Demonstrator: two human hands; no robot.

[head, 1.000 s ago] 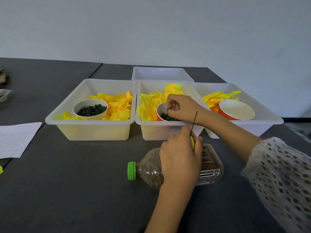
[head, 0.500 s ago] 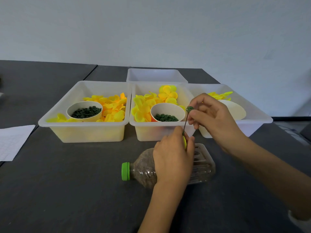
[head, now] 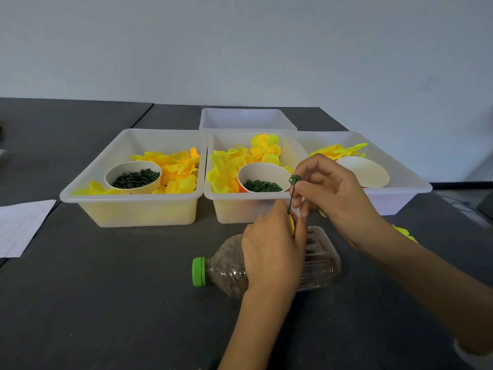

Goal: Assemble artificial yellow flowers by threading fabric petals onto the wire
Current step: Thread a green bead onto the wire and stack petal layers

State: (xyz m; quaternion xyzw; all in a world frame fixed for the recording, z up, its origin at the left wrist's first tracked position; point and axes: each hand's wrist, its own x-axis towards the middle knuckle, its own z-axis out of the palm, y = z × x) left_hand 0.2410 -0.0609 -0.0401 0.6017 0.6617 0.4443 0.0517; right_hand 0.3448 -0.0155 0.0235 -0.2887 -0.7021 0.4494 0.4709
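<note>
Before you lies a dark, matte surface, and on it stand three translucent white plastic bins side by side, with a fourth bin behind them. The left bin holds soft yellow and orange fabric petals and a round paper cup of small dark green pieces. The middle bin holds brighter yellow petals and a second cup of green rings. The right bin holds more yellow petals and a white bowl-shaped cup. A clear ribbed plastic bottle with a green cap lies on its side near you, partly filled with brownish grain. Your left hand is curled over the bottle, gripping a thin dark wire upright, with a bit of yellow showing at its fingers. Your right hand pinches the wire just below a small green ring at its tip. A sheet of white paper lies at the left edge.
</note>
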